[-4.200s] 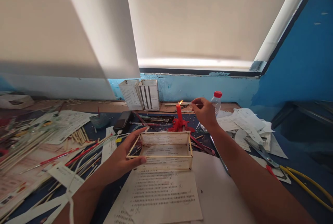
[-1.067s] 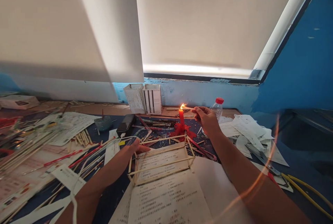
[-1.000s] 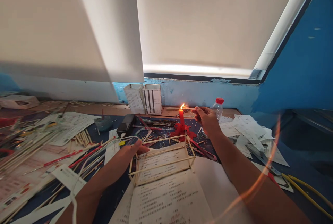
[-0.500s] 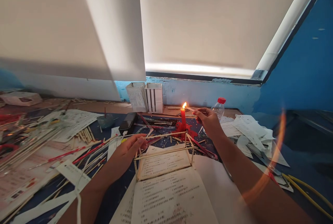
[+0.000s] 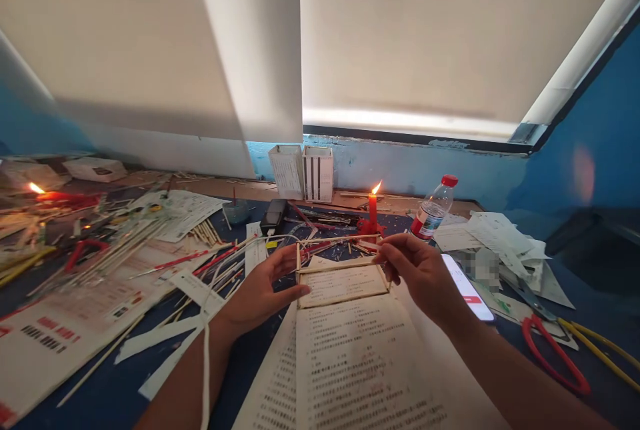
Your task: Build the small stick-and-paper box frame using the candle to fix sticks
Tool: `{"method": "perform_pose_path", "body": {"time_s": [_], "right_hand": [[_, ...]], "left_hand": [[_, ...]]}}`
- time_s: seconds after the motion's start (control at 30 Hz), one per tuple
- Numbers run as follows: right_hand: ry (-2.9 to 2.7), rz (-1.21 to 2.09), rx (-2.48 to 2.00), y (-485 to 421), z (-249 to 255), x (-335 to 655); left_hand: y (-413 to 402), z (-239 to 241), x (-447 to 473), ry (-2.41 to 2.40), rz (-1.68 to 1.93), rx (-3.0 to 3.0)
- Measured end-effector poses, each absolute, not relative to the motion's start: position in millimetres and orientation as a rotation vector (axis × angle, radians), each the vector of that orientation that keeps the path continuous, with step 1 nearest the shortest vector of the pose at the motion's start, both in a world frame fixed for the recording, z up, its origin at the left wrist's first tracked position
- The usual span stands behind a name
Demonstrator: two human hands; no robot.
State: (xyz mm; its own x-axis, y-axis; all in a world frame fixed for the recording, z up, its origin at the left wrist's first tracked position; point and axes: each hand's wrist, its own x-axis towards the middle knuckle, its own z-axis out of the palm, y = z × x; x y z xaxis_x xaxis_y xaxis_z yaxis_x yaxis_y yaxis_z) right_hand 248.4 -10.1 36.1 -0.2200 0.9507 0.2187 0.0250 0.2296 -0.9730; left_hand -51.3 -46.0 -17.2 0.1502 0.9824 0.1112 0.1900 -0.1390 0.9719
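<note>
A small box-shaped frame of thin wooden sticks [image 5: 345, 267] stands on a printed sheet [image 5: 350, 357] in front of me. My left hand [image 5: 263, 283] is around its left end, thumb on the near side and fingers behind. At the frame's upper right corner, my right hand [image 5: 417, 273] is closed in a pinch; the thin stick between its fingertips is mostly hidden. Just beyond the frame burns a red candle [image 5: 373, 209], upright in a pool of red wax.
Loose sticks and papers [image 5: 180, 213] cover the left side. Further right are a bottle [image 5: 435, 207], a lit phone [image 5: 467, 290], paper scraps [image 5: 500, 243] and red-handled scissors [image 5: 550, 350]. A white cable [image 5: 206, 363] crosses my left forearm. Two paper boxes [image 5: 318, 175] stand at the back.
My right hand has moved from the candle flame, with its thin stick, down to the frame's right corner. My left thumb and fingers have spread at the left end. The view has shifted.
</note>
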Motion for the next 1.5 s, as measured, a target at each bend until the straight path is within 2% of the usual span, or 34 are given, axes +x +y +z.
{"method": "perform_pose_path", "body": {"time_s": [0.17, 0.47, 1.5], "right_hand": [[-1.657, 1.195, -0.926, -42, 26, 216], [-1.840, 1.061, -0.957, -52, 20, 195], [-2.011, 0.732, -1.005, -48, 25, 201]], "left_hand": [[-45, -18, -51, 1.175, 1.113, 1.522], [-45, -18, -52, 1.136, 1.135, 1.534], [-47, -16, -52, 1.176, 1.107, 1.497]]}}
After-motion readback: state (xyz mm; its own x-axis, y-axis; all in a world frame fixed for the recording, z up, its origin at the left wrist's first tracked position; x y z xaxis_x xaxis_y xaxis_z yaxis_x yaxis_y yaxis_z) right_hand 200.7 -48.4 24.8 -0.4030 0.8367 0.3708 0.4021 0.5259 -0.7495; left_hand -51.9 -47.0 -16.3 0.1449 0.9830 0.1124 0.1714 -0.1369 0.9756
